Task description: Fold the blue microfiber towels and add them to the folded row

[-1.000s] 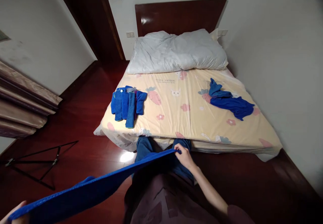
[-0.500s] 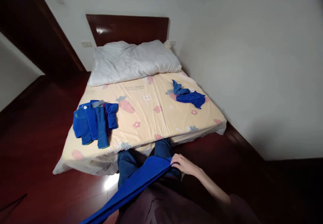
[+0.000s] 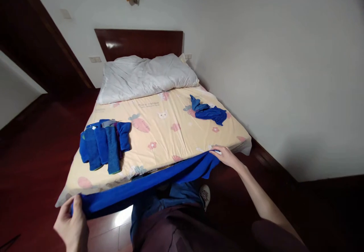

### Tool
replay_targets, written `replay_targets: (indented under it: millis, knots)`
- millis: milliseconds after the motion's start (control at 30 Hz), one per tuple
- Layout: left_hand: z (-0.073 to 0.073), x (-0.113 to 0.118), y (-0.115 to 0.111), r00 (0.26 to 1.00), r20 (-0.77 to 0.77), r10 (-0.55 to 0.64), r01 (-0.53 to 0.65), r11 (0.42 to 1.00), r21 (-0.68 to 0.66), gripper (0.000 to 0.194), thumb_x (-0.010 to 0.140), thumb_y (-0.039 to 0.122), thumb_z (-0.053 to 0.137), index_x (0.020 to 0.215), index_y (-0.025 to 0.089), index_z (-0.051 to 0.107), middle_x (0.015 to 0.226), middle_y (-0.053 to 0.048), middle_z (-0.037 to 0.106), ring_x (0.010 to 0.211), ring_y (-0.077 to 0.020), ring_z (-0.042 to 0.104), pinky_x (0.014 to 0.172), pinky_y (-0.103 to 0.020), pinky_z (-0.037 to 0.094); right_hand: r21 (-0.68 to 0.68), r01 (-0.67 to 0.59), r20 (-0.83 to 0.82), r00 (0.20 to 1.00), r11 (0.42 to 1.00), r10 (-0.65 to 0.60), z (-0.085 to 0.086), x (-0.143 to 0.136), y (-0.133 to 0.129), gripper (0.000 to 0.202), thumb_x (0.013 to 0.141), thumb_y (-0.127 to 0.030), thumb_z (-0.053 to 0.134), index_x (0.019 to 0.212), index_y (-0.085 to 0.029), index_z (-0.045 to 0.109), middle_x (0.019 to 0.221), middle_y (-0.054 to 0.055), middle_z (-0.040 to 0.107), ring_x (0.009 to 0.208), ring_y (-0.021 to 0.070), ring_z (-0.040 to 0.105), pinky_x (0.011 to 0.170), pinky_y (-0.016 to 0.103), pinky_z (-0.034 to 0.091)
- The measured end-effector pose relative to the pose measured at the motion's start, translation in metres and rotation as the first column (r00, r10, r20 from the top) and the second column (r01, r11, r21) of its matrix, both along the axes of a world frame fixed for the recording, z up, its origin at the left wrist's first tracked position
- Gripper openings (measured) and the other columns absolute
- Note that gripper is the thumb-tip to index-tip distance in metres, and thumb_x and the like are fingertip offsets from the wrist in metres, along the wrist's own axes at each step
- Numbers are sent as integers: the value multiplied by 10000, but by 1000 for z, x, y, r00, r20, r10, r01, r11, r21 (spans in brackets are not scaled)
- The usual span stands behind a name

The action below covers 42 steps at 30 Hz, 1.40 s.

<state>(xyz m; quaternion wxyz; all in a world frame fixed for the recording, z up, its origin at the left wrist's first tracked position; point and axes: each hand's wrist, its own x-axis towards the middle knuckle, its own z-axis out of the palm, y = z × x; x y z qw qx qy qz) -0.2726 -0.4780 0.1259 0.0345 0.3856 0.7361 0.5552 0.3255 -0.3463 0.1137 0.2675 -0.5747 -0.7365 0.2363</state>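
Note:
A long blue cloth [image 3: 148, 183], towel-like, is stretched between my two hands along the foot of the bed, in front of my legs. My left hand [image 3: 72, 221] pinches one end at the lower left. Out to the right, my right hand [image 3: 224, 156] grips the other end by its upper edge, and a loose part of the cloth droops below it. On the left of the bed lie several folded or rolled blue cloths [image 3: 106, 146] side by side, with a bit of grey and purple among them. A crumpled blue cloth [image 3: 209, 111] rests on the right side.
The bed [image 3: 167, 142] has a cream sheet with carrot and flower prints. A white quilt or pillow [image 3: 148, 75] lies below the dark wooden headboard [image 3: 142, 41]. A white wall [image 3: 284, 93] stands close on the right. Dark reddish floor [image 3: 36, 157] runs along the left.
My left hand has come into view holding its end of the cloth. My right hand has moved right and up, and the cloth now spans across level with the bed's edge. The view tilted up slightly.

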Motion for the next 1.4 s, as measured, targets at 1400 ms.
replay_targets:
  millis: [1400]
  knots:
    - [33, -69, -84, 827, 319, -463, 562, 655, -505, 485, 684, 670, 799, 839, 211, 822, 746, -67, 745, 646, -222, 702, 562, -278, 578, -402, 301, 10, 946, 865, -325, 28, 141, -44, 407, 552, -551, 842, 808, -234, 853, 927, 204, 797, 755, 367, 792, 660, 397, 685]
